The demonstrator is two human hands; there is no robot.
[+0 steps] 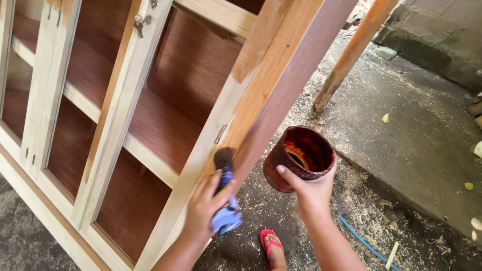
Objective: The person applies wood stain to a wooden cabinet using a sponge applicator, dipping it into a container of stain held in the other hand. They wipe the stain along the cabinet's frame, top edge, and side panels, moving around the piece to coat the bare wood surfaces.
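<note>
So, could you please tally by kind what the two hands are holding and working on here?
Brushes: 1, the brush in the left hand, its bristles against the cabinet frame.
Cups: 1, the stained cup held by the right hand.
Cabinets: 1, the wooden cabinet.
Total: 3

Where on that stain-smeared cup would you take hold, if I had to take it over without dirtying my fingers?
Judging by its pose, take the cup low on its outer wall, coming from below or the side. It stands upright with an open, stain-coated mouth, and the right hand already cradles it from underneath, thumb on the wall.
</note>
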